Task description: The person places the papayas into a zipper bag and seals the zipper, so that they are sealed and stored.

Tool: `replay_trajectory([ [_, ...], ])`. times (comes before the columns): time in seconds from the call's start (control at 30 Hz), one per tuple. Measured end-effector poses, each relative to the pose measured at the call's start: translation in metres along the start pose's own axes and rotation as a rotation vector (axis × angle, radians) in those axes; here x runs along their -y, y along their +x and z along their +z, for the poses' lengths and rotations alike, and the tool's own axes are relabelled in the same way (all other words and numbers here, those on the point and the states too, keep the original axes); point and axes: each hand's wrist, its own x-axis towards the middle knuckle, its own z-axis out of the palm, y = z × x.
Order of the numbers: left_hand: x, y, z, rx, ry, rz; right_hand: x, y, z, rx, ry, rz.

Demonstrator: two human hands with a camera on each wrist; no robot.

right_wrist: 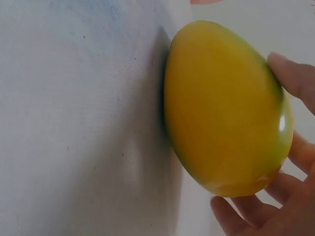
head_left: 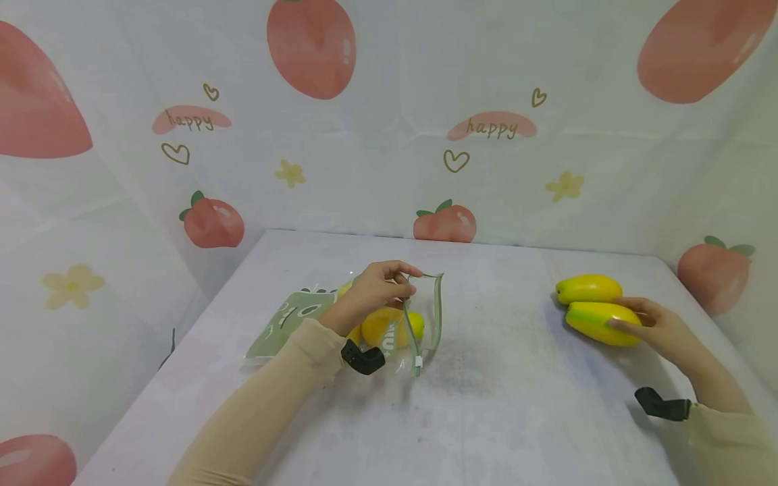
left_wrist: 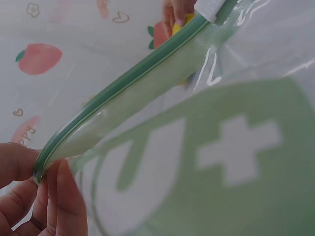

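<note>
My left hand point(head_left: 378, 291) pinches the green-edged rim of a clear zip bag point(head_left: 282, 331) between thumb and fingers. The bag lies on its side with its mouth spread toward the right. Yellow fruits point(head_left: 378, 328) show through its plastic, partly behind the left hand. A white slider point(left_wrist: 209, 9) sits on the green zip strip in the left wrist view. On the right, my right hand point(head_left: 665, 332) holds the nearer of two yellow mangoes point(head_left: 595, 322), thumb on one side and fingers on the other. The farther mango point(head_left: 586, 289) lies just behind it.
A pale table point(head_left: 480, 418) carries everything and ends at a white backdrop point(head_left: 377, 169) printed with peaches, hearts and flowers. Black wrist cameras point(head_left: 362, 358) are worn on both forearms. The mangoes lie toward the table's right edge.
</note>
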Motion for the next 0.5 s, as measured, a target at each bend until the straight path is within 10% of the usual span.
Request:
replay_trajectory([
  [0.5,0.0003,-0.0006,-0.0003,0.0,-0.015,-0.002,0.0005,-0.0005,0.0069,0.072,-0.052,-0.001],
])
